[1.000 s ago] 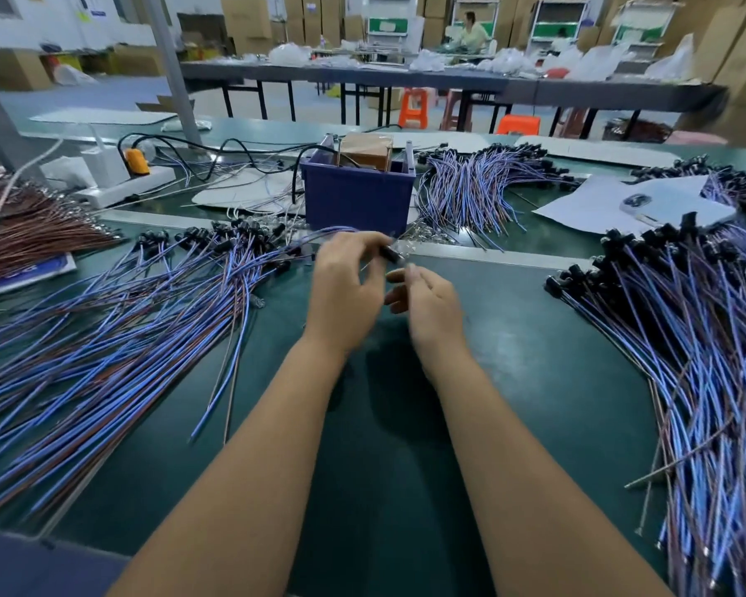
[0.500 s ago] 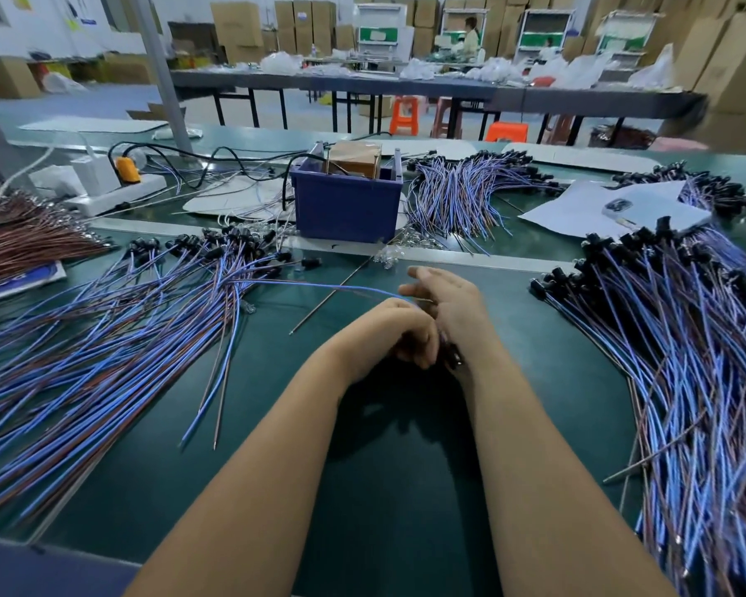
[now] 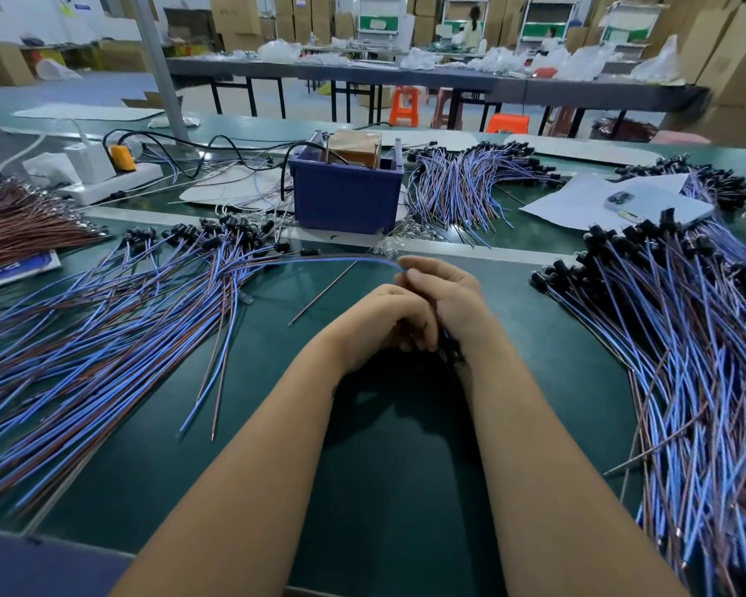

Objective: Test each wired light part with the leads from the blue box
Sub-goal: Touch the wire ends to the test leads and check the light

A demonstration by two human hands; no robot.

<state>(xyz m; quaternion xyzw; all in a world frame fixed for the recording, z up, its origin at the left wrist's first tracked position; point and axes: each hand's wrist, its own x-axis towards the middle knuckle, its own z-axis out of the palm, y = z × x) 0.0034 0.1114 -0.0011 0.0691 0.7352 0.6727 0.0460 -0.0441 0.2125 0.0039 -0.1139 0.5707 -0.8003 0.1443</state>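
While the left hand (image 3: pixel 380 325) curls beside it, the right hand (image 3: pixel 444 295) pinches a blue wire (image 3: pixel 319 261)

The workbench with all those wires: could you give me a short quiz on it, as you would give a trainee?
1. True or false: the blue box stands at the far side of the green table, beyond both hands.
2. What does the right hand pinch between its fingers?
A. a blue wire
B. the phone
C. the power strip
3. Fill in: the left hand lies ____ the right hand, its fingers curled.

Key
1. True.
2. A. The wire arcs from the pile on the left to the fingertips.
3. Against. What it holds, if anything, is hidden.
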